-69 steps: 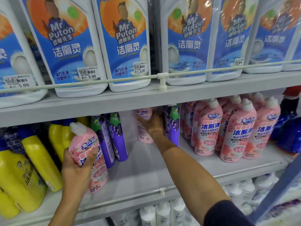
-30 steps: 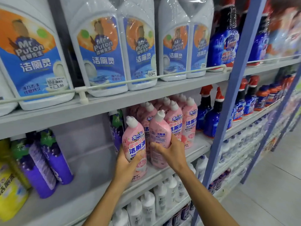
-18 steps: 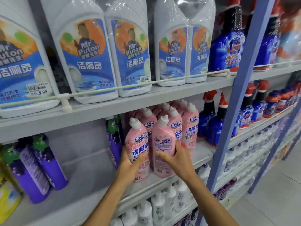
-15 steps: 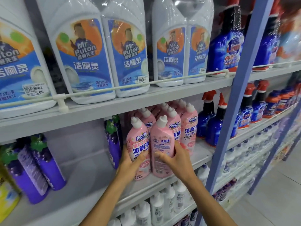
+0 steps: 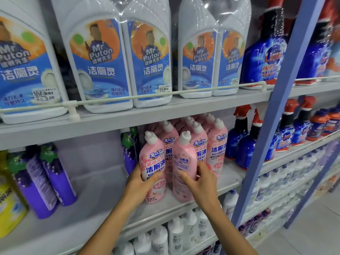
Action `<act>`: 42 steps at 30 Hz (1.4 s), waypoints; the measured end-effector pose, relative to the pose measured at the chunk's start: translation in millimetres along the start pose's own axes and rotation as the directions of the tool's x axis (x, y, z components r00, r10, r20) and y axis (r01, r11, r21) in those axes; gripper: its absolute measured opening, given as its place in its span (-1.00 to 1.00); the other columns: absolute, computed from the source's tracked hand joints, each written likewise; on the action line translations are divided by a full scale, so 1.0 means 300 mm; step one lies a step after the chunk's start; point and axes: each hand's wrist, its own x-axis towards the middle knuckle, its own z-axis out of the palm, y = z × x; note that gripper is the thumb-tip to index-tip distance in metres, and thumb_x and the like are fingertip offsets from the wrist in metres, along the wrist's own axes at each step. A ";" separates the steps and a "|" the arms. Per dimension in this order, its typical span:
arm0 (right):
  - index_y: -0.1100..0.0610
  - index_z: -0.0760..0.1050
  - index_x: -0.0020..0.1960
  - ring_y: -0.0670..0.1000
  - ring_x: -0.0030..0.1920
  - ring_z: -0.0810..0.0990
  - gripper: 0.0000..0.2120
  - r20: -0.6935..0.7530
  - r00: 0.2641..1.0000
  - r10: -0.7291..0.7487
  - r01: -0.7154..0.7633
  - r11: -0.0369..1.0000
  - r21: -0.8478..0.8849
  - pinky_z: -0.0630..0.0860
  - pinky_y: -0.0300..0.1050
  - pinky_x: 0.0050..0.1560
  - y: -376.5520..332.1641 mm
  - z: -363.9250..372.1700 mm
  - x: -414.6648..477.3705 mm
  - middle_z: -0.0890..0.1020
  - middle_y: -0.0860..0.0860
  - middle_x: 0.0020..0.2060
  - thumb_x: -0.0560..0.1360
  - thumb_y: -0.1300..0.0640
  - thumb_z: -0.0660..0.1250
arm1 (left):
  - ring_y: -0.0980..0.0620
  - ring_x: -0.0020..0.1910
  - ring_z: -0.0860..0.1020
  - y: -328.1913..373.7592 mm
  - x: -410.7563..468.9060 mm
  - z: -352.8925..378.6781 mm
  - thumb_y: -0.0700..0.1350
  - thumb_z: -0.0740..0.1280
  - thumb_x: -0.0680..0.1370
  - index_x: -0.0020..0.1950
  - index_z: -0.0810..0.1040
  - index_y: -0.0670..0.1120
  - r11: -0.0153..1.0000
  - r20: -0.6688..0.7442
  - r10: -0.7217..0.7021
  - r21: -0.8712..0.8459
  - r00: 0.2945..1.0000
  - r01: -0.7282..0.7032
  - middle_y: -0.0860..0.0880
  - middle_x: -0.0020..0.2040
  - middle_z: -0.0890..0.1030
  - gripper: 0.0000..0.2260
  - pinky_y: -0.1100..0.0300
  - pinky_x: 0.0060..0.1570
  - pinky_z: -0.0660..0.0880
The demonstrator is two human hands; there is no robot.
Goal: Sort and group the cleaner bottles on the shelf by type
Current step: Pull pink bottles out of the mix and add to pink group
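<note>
Two pink cleaner bottles stand upright at the front of the middle shelf [image 5: 184,208]. My left hand [image 5: 141,183] grips the left pink bottle [image 5: 152,162], whose label faces me. My right hand [image 5: 200,183] grips the right pink bottle [image 5: 184,162], whose back label faces me. Both bottles sit in front of the group of several pink bottles [image 5: 211,144]. Purple bottles [image 5: 46,177] stand at the far left of the same shelf, and one purple bottle [image 5: 128,150] stands just left of the pink ones.
Large white bottles [image 5: 103,61] fill the upper shelf behind a rail. Blue spray bottles [image 5: 242,142] stand right of the pink group. A yellow bottle [image 5: 9,208] is at the left edge. White bottles [image 5: 174,234] line the lower shelf. A blue upright post [image 5: 272,126] divides the shelving.
Both hands carried the two pink bottles from the left part of the shelf to the pink group on the right and set them down at its front. The view followed to the right.
</note>
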 end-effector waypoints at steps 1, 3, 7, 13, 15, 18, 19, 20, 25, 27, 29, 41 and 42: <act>0.03 0.51 0.11 -0.23 -0.11 0.65 -0.52 -0.069 0.997 0.017 -0.019 0.999 -0.042 0.56 -0.31 -0.18 -0.008 0.019 -0.001 0.64 -0.22 -0.08 0.36 -0.18 0.60 | 0.23 -0.01 0.70 -0.005 -0.002 -0.007 -0.01 0.57 0.48 0.29 0.58 0.13 1.000 -0.009 0.000 0.003 1.000 0.000 0.19 0.03 0.74 -0.59 0.10 0.07 0.66; 0.02 0.43 0.06 -0.22 -0.15 0.60 -0.43 -0.148 0.988 0.055 -0.069 0.993 -0.095 0.57 -0.18 -0.18 -0.027 0.058 -0.002 0.59 -0.20 -0.12 0.30 -0.25 0.62 | 0.18 0.01 0.71 -0.019 -0.003 -0.022 0.03 0.58 0.47 0.32 0.57 0.14 1.000 -0.022 -0.008 0.016 1.000 0.008 0.18 0.05 0.74 -0.56 0.04 0.09 0.66; -0.03 0.38 0.22 -0.13 0.01 0.64 -0.42 -0.117 0.992 0.046 -0.052 0.997 -0.049 0.62 0.01 0.01 -0.037 0.114 -0.036 0.62 -0.14 0.04 0.39 -0.28 0.54 | 0.18 0.03 0.70 -0.014 -0.016 -0.043 0.07 0.58 0.46 0.34 0.53 0.16 0.999 -0.036 0.007 0.054 0.999 -0.005 0.18 0.07 0.73 -0.52 0.04 0.10 0.66; -0.04 0.25 0.59 -0.01 0.33 0.56 -0.36 -0.005 0.997 -0.076 0.075 0.991 -0.115 0.54 0.00 0.30 -0.015 0.126 -0.107 0.55 -0.07 0.37 0.57 -0.02 0.41 | 0.28 0.00 0.68 -0.002 -0.051 -0.040 -0.07 0.52 0.53 0.18 0.50 0.26 0.996 -0.106 0.091 0.002 0.990 -0.091 0.25 0.02 0.70 -0.66 0.24 -0.04 0.62; -0.01 0.24 0.59 -0.07 0.41 0.48 -0.27 -0.051 0.997 -0.054 0.045 0.986 -0.162 0.49 -0.03 0.36 -0.025 0.141 -0.118 0.49 -0.11 0.42 0.52 -0.13 0.46 | 0.22 0.03 0.69 -0.004 -0.041 -0.032 -0.08 0.50 0.56 0.16 0.51 0.33 0.994 -0.087 0.098 -0.035 0.991 -0.101 0.25 0.03 0.71 -0.65 0.24 -0.04 0.62; -0.02 0.15 0.62 -0.10 0.51 0.34 -0.11 -0.051 0.997 -0.067 0.057 0.983 -0.174 0.40 -0.01 0.46 -0.045 0.152 -0.108 0.38 -0.14 0.50 0.45 -0.27 0.48 | 0.14 0.10 0.70 0.002 -0.024 -0.023 -0.04 0.48 0.57 0.16 0.52 0.42 0.991 -0.043 0.096 -0.093 0.994 -0.100 0.20 0.11 0.72 -0.64 0.13 0.05 0.63; -0.03 0.12 0.64 -0.11 0.53 0.31 -0.08 -0.031 0.997 -0.074 0.068 0.986 -0.149 0.37 0.00 0.49 -0.050 0.154 -0.104 0.34 -0.15 0.53 0.44 -0.27 0.47 | 0.13 0.12 0.69 0.004 -0.021 -0.018 -0.01 0.47 0.56 0.18 0.51 0.42 0.990 -0.031 0.093 -0.105 0.995 -0.096 0.19 0.13 0.71 -0.65 0.08 0.11 0.62; -0.05 0.10 0.65 -0.13 0.55 0.30 -0.08 -0.009 0.997 -0.072 0.070 0.992 -0.101 0.35 0.00 0.51 -0.055 0.154 -0.103 0.33 -0.17 0.54 0.45 -0.27 0.47 | 0.13 0.14 0.68 0.005 -0.018 -0.012 0.02 0.46 0.55 0.19 0.51 0.42 0.989 -0.022 0.092 -0.113 0.996 -0.094 0.18 0.15 0.71 -0.66 0.04 0.16 0.61; -0.11 0.17 0.61 -0.14 0.49 0.37 -0.13 -0.017 1.000 -0.021 0.020 0.998 -0.055 0.43 0.05 0.44 -0.046 0.149 -0.126 0.41 -0.20 0.48 0.44 -0.29 0.47 | 0.20 0.22 0.63 0.008 0.003 0.016 0.14 0.41 0.56 0.29 0.48 0.35 0.986 0.057 0.086 -0.151 0.995 -0.076 0.25 0.19 0.67 -0.68 -0.01 0.30 0.54; -0.11 0.20 0.60 -0.16 0.41 0.41 -0.10 -0.061 0.998 -0.001 -0.004 0.996 -0.092 0.45 -0.05 0.38 -0.046 0.143 -0.135 0.45 -0.20 0.39 0.39 -0.31 0.50 | 0.37 0.21 0.57 0.020 0.003 0.036 0.03 0.34 0.66 0.37 0.43 0.31 0.986 0.080 0.074 -0.157 0.994 -0.061 0.36 0.21 0.62 -0.69 0.16 0.31 0.49; -0.09 0.26 0.54 -0.16 0.28 0.43 -0.07 -0.140 0.990 0.027 -0.048 0.988 -0.150 0.48 -0.13 0.26 -0.058 0.148 -0.135 0.44 -0.18 0.25 0.30 -0.34 0.54 | 0.36 0.27 0.52 0.041 0.006 0.063 0.03 0.23 0.71 0.52 0.35 0.24 0.982 0.109 0.072 -0.180 0.991 -0.052 0.32 0.33 0.53 -0.63 0.29 0.25 0.45; -0.01 0.30 0.39 -0.03 0.14 0.55 -0.16 -0.317 0.939 0.131 -0.192 0.967 -0.168 0.59 0.02 0.01 -0.084 0.182 -0.134 0.50 -0.10 0.15 0.29 -0.36 0.54 | 0.12 0.56 0.33 0.079 0.011 0.214 0.43 0.09 0.61 0.61 0.15 0.34 0.940 0.044 0.011 -0.341 0.999 0.005 0.18 0.63 0.25 -0.43 -0.08 0.55 0.32; -0.03 0.29 0.41 -0.04 0.16 0.57 -0.17 -0.303 0.943 0.136 -0.190 0.969 -0.158 0.59 0.02 0.04 -0.083 0.179 -0.134 0.52 -0.10 0.18 0.31 -0.35 0.53 | 0.09 0.58 0.30 0.059 0.020 0.222 0.50 0.10 0.56 0.59 0.16 0.40 0.939 0.037 0.012 -0.343 0.999 0.001 0.17 0.64 0.24 -0.40 -0.13 0.54 0.31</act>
